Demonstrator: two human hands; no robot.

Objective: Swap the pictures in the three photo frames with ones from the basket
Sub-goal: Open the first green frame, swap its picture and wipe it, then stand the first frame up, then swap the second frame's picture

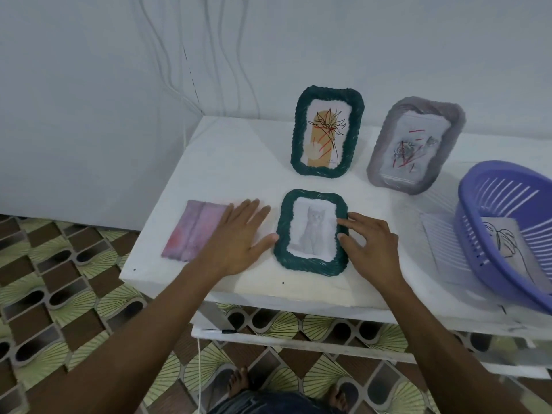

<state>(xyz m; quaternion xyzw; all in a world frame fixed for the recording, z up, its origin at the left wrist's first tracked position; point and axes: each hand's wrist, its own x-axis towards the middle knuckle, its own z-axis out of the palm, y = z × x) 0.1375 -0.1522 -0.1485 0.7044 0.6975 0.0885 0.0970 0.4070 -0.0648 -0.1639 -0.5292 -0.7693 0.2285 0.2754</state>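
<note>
Green woven rim first: the cat frame (310, 265) lies flat and face up at the near middle of the white surface (233, 144). It is the one between my hands.

From the head view, my left hand (236, 237) lies at the frame's nine o'clock. Its fingers are straight and spread and hold nothing, and the thumb tip touches the left rim. My right hand (370, 243) is at three o'clock, fingers loosely bent, their tips resting on the right rim and not closed round it.

A pink cloth (194, 231) lies further out at nine o'clock, its right edge under my left fingers. At twelve o'clock the green plant frame (298, 130) stands upright. At about one o'clock the grey frame (383, 144) leans back, showing a rose sketch. The purple basket (466, 204) sits at three o'clock with a leaf drawing (504, 243) inside it.

I take this step to be turning the cat frame over to reach its back. To do it well I should take both long edges evenly, thumbs under and fingers on the rim, never on the picture. I should lift it clear before rolling it so that it does not scrape. The cloth at nine o'clock looks like a soft place to lay it face down. The upright frame at twelve o'clock is near, so I should turn the frame toward myself.
</note>
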